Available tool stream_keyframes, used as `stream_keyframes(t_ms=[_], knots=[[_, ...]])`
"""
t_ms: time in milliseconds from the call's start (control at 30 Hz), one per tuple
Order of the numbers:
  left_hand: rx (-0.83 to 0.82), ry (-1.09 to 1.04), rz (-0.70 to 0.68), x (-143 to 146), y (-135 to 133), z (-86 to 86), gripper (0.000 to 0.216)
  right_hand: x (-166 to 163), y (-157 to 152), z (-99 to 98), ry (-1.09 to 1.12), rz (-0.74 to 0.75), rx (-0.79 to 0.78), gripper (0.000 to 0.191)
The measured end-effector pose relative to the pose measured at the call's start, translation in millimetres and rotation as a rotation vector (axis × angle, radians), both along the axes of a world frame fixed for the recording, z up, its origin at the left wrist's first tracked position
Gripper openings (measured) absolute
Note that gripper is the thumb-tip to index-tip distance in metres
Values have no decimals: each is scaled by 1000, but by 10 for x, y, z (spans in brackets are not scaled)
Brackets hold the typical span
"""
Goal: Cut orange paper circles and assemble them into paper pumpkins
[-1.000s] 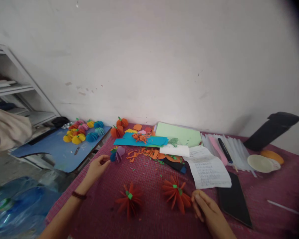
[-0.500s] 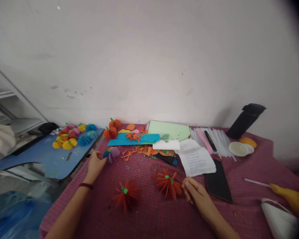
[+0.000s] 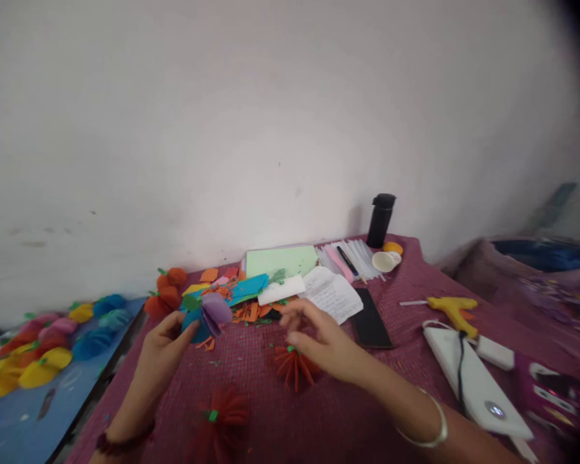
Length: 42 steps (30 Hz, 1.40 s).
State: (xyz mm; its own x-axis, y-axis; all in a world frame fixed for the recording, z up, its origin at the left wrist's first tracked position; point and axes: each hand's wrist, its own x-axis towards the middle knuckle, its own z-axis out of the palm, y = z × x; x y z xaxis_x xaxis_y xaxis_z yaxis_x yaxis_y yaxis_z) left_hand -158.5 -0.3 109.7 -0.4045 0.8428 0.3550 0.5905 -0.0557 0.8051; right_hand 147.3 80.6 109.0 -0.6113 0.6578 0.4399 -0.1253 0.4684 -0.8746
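Observation:
Between the fingers and thumb of my left hand [image 3: 167, 345] is a blue and purple paper pumpkin [image 3: 213, 314] with a green leaf on top, held up off the cloth. My right hand [image 3: 319, 338] hovers just above a red paper pumpkin [image 3: 294, 367]; its fingers are curled and apart, with nothing visible in them. A second red paper pumpkin [image 3: 225, 415] with a green stem sits nearer me on the table, a bit blurred.
Paper scraps [image 3: 254, 312], blue strips and green sheets [image 3: 283, 259] lie at the back, beside a written note [image 3: 331, 296] and a black bottle [image 3: 381, 220]. To the right are a yellow glue gun [image 3: 452, 308] and a white power bank [image 3: 483, 380]. Finished paper pumpkins [image 3: 43, 366] crowd the blue table.
My left hand has lifted the blue and purple pumpkin from the table. My right hand has moved left and up from beside the red pumpkin. The view has turned right.

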Motion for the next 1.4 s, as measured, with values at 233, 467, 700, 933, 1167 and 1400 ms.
stream_keyframes(t_ms=[233,467,700,933,1167,1400], knots=[[106,-80,-124,561,-38,246,21,-338,-109,270,52,58,313,30],[133,6,-166,670,-107,221,18,-359,-81,228,6,3,302,34],[122,115,-173,690,-94,193,13,-390,-18,220,55,74,305,35],[54,35,-141,792,-125,229,17,-392,20,191,30,57,298,19],[-31,-223,-235,799,-108,243,24,-396,31,100,108,-225,349,39],[4,-211,-238,751,0,181,26,-303,-37,157,-70,-144,572,20]])
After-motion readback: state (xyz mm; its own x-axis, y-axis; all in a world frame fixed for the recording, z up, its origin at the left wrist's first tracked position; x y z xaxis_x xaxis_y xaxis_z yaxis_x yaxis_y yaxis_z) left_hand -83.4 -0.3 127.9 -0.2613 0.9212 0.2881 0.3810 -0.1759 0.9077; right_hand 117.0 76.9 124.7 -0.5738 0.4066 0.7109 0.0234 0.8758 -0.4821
